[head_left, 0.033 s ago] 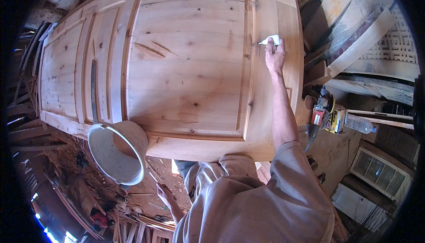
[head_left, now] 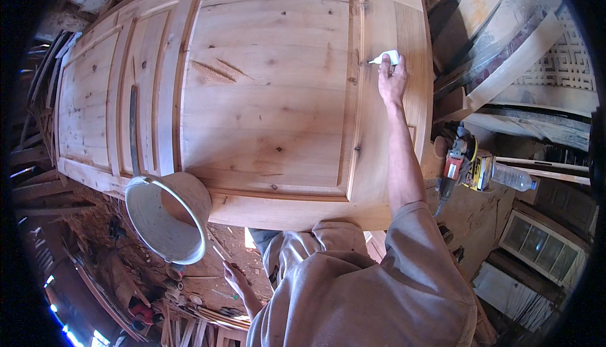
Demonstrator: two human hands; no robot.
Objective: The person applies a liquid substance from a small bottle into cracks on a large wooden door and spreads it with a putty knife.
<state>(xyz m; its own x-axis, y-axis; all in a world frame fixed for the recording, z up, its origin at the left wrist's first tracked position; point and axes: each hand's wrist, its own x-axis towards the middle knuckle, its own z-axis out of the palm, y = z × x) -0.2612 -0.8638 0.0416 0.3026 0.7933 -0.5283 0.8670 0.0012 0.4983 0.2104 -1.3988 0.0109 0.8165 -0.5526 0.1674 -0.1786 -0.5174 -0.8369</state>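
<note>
A large panelled wooden door (head_left: 259, 119) lies flat in front of me. Over its right part, my right hand (head_left: 392, 83) grips a small white squeeze bottle (head_left: 392, 58). The bottle is tilted sideways, its thin nozzle pointing left at the frame beside the big panel's moulding. Whether the tip touches the wood I cannot tell. Low beside my body, off the door's near edge, my left hand (head_left: 236, 279) is closed around a thin pale stick-like piece (head_left: 220, 251). Part of that hand's fingers are hidden.
A whitish bucket (head_left: 201, 202) stands at the door's near left edge, close to a dark narrow strip (head_left: 134, 129) on the door. On the right are an angle grinder (head_left: 452, 165) and a plastic bottle (head_left: 512, 177). Wood scraps (head_left: 44, 183) crowd the left side.
</note>
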